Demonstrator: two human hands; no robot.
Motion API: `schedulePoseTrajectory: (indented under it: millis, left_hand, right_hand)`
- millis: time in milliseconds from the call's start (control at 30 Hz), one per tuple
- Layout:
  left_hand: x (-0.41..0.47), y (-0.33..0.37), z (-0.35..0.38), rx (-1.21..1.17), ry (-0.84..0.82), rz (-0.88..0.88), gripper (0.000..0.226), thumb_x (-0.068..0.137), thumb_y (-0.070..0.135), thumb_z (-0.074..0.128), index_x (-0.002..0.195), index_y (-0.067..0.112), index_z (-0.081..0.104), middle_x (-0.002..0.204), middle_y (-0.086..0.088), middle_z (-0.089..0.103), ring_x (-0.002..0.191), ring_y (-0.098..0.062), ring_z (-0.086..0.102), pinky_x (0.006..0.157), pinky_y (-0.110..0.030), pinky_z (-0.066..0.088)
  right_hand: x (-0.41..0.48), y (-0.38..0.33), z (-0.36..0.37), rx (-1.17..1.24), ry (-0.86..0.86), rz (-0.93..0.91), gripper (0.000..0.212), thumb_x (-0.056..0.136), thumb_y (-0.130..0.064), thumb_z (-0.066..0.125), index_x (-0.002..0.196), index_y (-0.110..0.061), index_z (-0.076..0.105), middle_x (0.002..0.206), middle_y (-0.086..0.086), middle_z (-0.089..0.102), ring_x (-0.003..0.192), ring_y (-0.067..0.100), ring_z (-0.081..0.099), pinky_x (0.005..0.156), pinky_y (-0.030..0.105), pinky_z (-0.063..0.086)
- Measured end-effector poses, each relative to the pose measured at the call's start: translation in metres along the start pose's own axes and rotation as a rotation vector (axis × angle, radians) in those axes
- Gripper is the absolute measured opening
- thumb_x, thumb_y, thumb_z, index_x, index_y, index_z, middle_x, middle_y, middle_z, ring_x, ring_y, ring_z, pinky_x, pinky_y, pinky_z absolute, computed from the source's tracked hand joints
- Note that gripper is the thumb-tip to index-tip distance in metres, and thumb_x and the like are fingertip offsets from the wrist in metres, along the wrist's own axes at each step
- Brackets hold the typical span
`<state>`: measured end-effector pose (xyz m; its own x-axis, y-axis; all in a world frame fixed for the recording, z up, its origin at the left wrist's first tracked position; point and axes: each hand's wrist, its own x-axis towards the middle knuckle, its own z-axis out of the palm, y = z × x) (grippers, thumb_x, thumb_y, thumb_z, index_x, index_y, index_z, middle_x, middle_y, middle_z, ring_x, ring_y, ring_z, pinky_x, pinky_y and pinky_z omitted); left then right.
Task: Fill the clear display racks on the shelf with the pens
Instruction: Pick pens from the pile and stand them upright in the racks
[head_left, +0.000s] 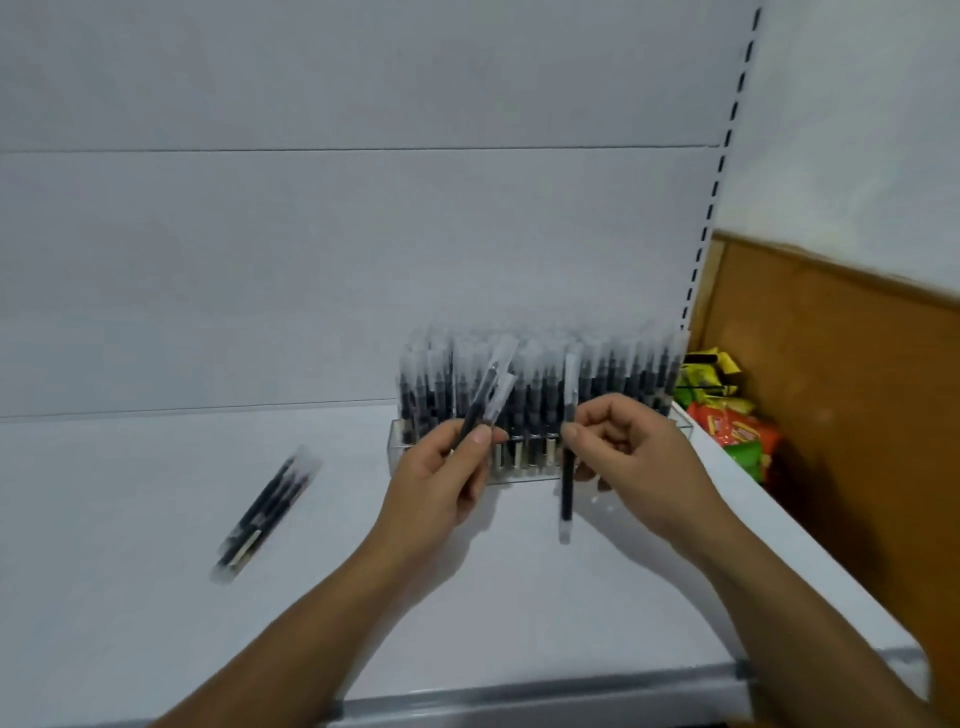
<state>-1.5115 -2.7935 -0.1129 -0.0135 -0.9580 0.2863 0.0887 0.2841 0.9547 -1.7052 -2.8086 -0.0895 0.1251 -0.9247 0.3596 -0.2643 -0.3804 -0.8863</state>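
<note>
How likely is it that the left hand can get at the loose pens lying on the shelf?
Probably yes: only bare shelf lies between the left hand and the loose pens, though its fingers already grip other pens.

The left hand (441, 478) and the right hand (639, 467) are both showing bare. Behind each grip, a bare left forearm (311, 613) and a bare right forearm (779, 597) are running to the picture's lower edge. At the grip, short trimmed nails are showing on the left thumb (480, 434) and the right forefinger (570, 431).
</note>
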Motion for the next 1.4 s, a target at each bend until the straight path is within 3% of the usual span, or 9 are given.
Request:
schedulePoseTrajectory:
  millis: [67,200,367,533,667,800,933,1133,1400]
  left_hand:
    - [-0.001,-0.005,0.017,-0.047,-0.064,-0.024,0.02,0.092,0.028,0.056,0.091,0.014,0.069,0.055,0.002,0.043,0.045,-0.005,0.035,0.042,-0.011,0.029]
    - [0.009,-0.004,0.032,-0.01,-0.088,-0.028,0.019,0.095,0.026,0.054,0.092,0.013,0.069,0.055,0.003,0.045,0.045,-0.003,0.037,0.043,-0.01,0.03]
    - [0.017,-0.005,0.051,-0.028,-0.09,-0.023,0.02,0.097,0.021,0.05,0.095,0.008,0.066,0.054,0.001,0.045,0.043,-0.003,0.037,0.043,-0.011,0.03]
    - [0.008,-0.012,0.054,-0.106,-0.066,-0.038,0.022,0.098,0.014,0.048,0.092,-0.001,0.064,0.055,-0.006,0.038,0.042,-0.005,0.033,0.042,-0.01,0.03]
    - [0.009,-0.008,0.054,-0.132,-0.062,-0.055,0.023,0.099,0.013,0.046,0.093,-0.003,0.062,0.055,-0.008,0.035,0.039,-0.005,0.031,0.039,-0.01,0.029]
    - [0.009,-0.008,0.054,-0.135,-0.051,-0.04,0.025,0.099,0.013,0.046,0.095,-0.006,0.06,0.054,-0.006,0.036,0.038,-0.005,0.031,0.043,-0.007,0.034]
    - [0.008,-0.008,0.054,-0.137,-0.051,-0.034,0.024,0.099,0.013,0.046,0.095,-0.006,0.06,0.053,-0.005,0.037,0.039,-0.004,0.034,0.045,-0.006,0.036]
    - [0.008,-0.009,0.053,-0.139,-0.067,-0.029,0.023,0.099,0.012,0.046,0.095,-0.005,0.061,0.053,-0.004,0.038,0.039,-0.001,0.035,0.045,-0.005,0.036]
    - [0.008,-0.01,0.053,-0.127,-0.068,-0.027,0.023,0.099,0.015,0.047,0.094,-0.002,0.062,0.054,-0.004,0.038,0.041,-0.003,0.034,0.044,-0.006,0.034]
  right_hand:
    - [0.0,0.007,-0.018,-0.018,0.072,0.001,0.006,0.091,-0.018,0.067,0.086,-0.016,0.063,0.068,0.007,0.066,0.063,0.016,0.067,0.053,0.02,0.05]
    - [0.008,0.014,-0.04,0.018,0.177,-0.01,0.005,0.091,-0.017,0.066,0.087,-0.017,0.063,0.065,-0.001,0.068,0.063,0.011,0.068,0.055,0.017,0.051]
    - [0.027,0.015,-0.05,-0.018,0.291,-0.072,0.008,0.091,-0.02,0.067,0.086,-0.023,0.062,0.074,0.005,0.071,0.07,0.014,0.072,0.062,0.028,0.055]
    - [0.042,0.02,-0.048,-0.074,0.254,-0.126,0.012,0.091,-0.022,0.068,0.083,-0.028,0.06,0.078,0.003,0.072,0.072,0.013,0.073,0.062,0.025,0.055]
    - [0.05,0.019,-0.042,-0.109,0.227,-0.142,0.014,0.092,-0.021,0.067,0.084,-0.029,0.059,0.078,0.0,0.072,0.074,0.011,0.072,0.07,0.04,0.06]
    - [0.055,0.015,-0.038,-0.279,0.192,-0.158,0.009,0.091,-0.028,0.067,0.085,-0.03,0.06,0.079,-0.002,0.072,0.075,0.011,0.071,0.073,0.045,0.059]
    - [0.056,0.012,-0.036,-0.47,0.086,-0.085,0.011,0.088,-0.036,0.069,0.089,-0.026,0.064,0.078,-0.009,0.069,0.075,0.012,0.068,0.074,0.042,0.058]
    - [0.054,0.012,-0.032,-0.692,0.071,-0.05,0.015,0.088,-0.041,0.067,0.079,-0.031,0.059,0.07,-0.012,0.061,0.068,0.006,0.057,0.062,0.032,0.051]
    - [0.047,0.017,-0.03,-0.742,0.071,0.014,0.022,0.09,-0.045,0.063,0.08,-0.026,0.064,0.062,-0.009,0.059,0.061,0.006,0.053,0.058,0.029,0.044]
